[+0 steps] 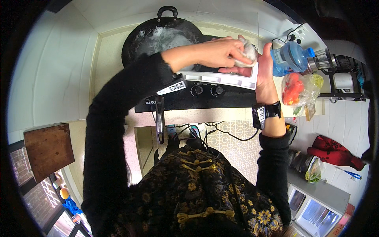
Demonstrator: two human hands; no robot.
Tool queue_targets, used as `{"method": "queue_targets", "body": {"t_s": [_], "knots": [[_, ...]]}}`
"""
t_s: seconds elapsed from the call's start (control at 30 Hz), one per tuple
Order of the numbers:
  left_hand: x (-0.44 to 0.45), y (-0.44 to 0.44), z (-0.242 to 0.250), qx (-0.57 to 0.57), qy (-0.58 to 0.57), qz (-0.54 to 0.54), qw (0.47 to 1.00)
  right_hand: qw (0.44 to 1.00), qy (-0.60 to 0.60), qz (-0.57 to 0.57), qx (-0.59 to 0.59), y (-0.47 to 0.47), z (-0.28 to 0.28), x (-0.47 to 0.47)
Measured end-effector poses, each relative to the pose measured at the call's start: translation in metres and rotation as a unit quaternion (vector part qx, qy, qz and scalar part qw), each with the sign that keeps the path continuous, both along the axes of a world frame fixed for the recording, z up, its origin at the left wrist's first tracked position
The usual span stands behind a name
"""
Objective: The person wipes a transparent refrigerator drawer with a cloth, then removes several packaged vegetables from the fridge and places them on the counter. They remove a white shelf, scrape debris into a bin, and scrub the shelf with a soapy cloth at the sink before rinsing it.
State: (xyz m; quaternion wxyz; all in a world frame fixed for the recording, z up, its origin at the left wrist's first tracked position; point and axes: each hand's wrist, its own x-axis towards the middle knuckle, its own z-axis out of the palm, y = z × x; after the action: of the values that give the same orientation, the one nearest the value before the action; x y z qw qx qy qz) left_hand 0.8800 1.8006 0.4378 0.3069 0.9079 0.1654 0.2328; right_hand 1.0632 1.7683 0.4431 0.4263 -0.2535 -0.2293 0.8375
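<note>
My left hand [217, 53] grips a crumpled whitish cloth [248, 54], pressed close to the right end of a white plastic frame [220, 78]. That right end is held in my right hand [264, 66], with the thumb pointing up and the fingers passing behind the frame. Ribs divide the frame's near side into shallow recesses, while its far side is mostly hidden by my left hand and the cloth. It is held above a black AUX gas cooktop [177, 102] with two knobs showing. Behind my left forearm sits a black wok [136, 41] with whitish suds or liquid inside.
A blue water jug [288, 59] and bagged red produce [293, 89] stand right of my right hand. A clear panel [231, 25] rises behind the cooktop. Black cables [237, 137] hang below the counter edge. A wooden board [49, 151] is at left.
</note>
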Motion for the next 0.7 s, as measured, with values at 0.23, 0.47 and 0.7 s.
{"method": "queue_targets", "body": {"t_s": [0.23, 0.47, 0.7], "knots": [[-0.082, 0.0, -0.047, -0.17, 0.096, -0.053, 0.979, 0.998, 0.019, -0.008, 0.055, 0.001, -0.016, 0.006], [-0.178, 0.034, -0.137, -0.233, 0.09, 0.258, 0.933, 0.99, 0.122, 0.014, 0.063, 0.006, -0.028, 0.014], [-0.205, 0.056, -0.187, -0.115, 0.397, 0.419, 0.808, 0.994, 0.096, -0.001, 0.056, 0.005, -0.02, 0.009]]}}
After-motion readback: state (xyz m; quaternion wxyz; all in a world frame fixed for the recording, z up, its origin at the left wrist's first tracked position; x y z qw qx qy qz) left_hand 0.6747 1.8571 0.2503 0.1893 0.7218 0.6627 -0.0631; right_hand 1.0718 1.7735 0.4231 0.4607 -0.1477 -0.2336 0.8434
